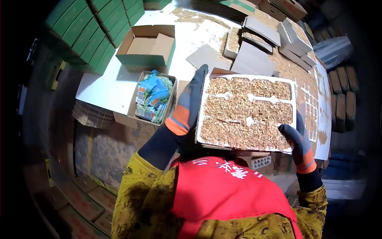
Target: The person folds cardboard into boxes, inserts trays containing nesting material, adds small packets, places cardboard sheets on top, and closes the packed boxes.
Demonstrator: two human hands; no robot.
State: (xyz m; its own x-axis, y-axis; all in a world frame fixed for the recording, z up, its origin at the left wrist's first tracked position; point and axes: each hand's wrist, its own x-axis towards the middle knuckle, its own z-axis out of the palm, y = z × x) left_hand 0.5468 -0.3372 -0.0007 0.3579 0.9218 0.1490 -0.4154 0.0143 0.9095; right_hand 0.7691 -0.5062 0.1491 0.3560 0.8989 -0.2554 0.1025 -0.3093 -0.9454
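A white foam tray filled with brown husks or shavings is held up in front of my chest, over the table's near edge. White dividers show in places through the filling. Corrugated cardboard edges show along the tray's left side and back. My left hand, in a grey and orange glove, lies along the left side with fingers stretched, supporting it. My right hand, gloved alike, grips the near right corner, thumb on top; its other fingers are partly hidden behind the side.
Left of the tray stand a carton of blue-green packets and an open green-brown carton. Green boxes are stacked at far left. Flat cardboard sheets and more foam trays lie beyond, on the husk-strewn white table.
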